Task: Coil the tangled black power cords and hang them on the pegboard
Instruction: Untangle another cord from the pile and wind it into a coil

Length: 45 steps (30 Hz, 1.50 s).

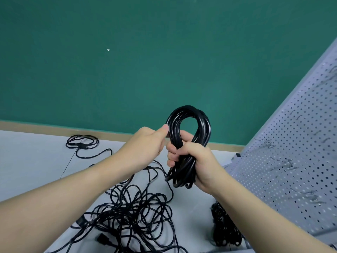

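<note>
Both hands grip one upright coiled cord: right hand fisted mid-coil, left hand pinching its loop.

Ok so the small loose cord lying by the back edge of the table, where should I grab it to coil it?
Probably at the narrow crossing in the middle of the small loose cord, coming straight down from above. Its loops lie flat on the table and pinch together there, so one grip should gather several strands. Its tail trails right toward the tangle, so expect some drag.
</note>
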### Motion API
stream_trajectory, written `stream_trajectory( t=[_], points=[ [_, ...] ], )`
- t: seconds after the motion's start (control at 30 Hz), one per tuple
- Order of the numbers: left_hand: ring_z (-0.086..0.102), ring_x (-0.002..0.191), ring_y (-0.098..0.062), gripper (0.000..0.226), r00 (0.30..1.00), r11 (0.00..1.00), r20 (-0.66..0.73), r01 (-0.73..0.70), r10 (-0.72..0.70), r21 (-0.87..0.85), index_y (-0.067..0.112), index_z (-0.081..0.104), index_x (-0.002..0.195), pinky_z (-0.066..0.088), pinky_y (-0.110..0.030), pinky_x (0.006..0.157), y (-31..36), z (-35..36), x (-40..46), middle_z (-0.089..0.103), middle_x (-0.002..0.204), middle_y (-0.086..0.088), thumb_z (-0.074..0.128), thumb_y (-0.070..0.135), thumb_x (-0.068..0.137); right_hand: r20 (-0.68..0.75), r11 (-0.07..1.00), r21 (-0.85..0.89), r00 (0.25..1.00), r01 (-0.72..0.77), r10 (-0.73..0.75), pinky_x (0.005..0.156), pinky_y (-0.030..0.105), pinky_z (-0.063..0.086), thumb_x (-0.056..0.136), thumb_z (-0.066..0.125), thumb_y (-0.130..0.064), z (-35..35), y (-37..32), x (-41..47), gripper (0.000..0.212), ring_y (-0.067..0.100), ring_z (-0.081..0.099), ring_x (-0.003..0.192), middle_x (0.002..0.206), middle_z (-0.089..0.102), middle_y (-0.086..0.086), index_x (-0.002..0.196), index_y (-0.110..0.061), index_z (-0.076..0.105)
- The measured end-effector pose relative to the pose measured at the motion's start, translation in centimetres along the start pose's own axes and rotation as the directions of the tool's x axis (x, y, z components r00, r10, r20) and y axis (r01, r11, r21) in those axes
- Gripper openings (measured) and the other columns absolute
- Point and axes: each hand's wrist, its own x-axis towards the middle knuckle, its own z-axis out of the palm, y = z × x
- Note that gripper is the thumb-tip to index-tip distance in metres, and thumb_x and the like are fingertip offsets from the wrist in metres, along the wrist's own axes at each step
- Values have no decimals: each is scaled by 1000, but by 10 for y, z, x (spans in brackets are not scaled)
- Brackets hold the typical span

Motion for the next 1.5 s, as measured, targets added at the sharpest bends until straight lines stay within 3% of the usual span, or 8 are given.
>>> stream_trajectory(
  t=[0.3, 0.43, 0.6, 0.7, 0.8, 1.0, 1.27, 1.5],
  points=[
    [28, 41, -17, 71, 923, 942, 339, 264, -185, -206, 15, 43, 55, 31, -24, 49, 6, 0, -11, 35, 47, -1, 34, 70, 99, -51, 1000, 13, 998, -22, 22, 79, 50, 45, 62, 57, -9, 12, -4, 0, 65, 39, 50, 74, 70, 53, 19, 127, -3, 59],
    [39, 45, -19, 71, 893, 930, 396, 310, -214, -197, 16, 46, 62, 45, -27, 53, 11, -5, -16, 41, 50, -1, 33, 80, 92, 4, 994, 108, 1000, -20, 19, 64, 41, 54, 69, 49, -5, 17, -9, -3, 60, 35, 56, 62, 72, 50, 17, 128, 2, 55],
    [37, 46, -17, 65, 944, 959, 302, 200, -133, -203, 16, 55, 75, 46, -30, 51, 7, 0, -14, 42, 50, 1, 43, 78, 90, -102, 993, 119, 995, -7, 20, 59, 36, 52, 70, 52, -6, 20, -12, 0, 48, 29, 52, 57, 72, 48, 13, 117, -4, 60],
    [58, 59, -17, 62, 989, 998, 150, -14, 5, 64, 16, 60, 91, 54, -39, 74, -4, -1, -13, 68, 63, -6, 34, 72, 98, -200, 975, 211, 980, 64, -21, 65, 31, 43, 69, 53, -6, 12, -18, 4, 48, 20, 46, 63, 76, 53, 9, 117, -3, 58],
    [62, 71, -12, 62, 970, 981, 243, -25, -24, 195, 16, 58, 83, 49, -36, 86, -17, -1, -13, 74, 75, -4, 21, 61, 106, -300, 956, 262, 953, 131, -48, 70, 31, 38, 67, 53, -6, -5, -27, 6, 51, 17, 45, 65, 81, 56, 8, 118, -3, 56],
    [26, 55, -15, 44, 981, 965, 118, -173, 152, 195, 20, 39, 69, 25, -31, 53, -13, -4, -9, 31, 62, 4, 40, 41, 107, -358, 972, 211, 933, 107, -25, 77, 36, 46, 65, 51, -8, -22, -32, 10, 49, 26, 56, 82, 80, 58, 8, 113, -2, 59],
    [27, 53, -12, 52, 959, 947, 66, -282, 274, 157, 21, 35, 60, 25, -30, 54, -9, 15, -15, 28, 53, 12, 46, 39, 107, -135, 963, 269, 990, -9, 47, 75, 41, 49, 65, 48, -6, -12, -26, 6, 51, 28, 58, 75, 83, 56, 8, 115, -1, 58],
    [22, 43, -13, 50, 962, 993, 246, -121, 116, 7, 16, 44, 66, 20, -24, 43, -7, 13, -16, 30, 50, 6, 42, 43, 107, -110, 926, 375, 994, 49, -8, 72, 37, 49, 67, 43, -5, -8, -32, 2, 48, 19, 45, 64, 75, 45, 5, 115, -4, 51]
  ],
)
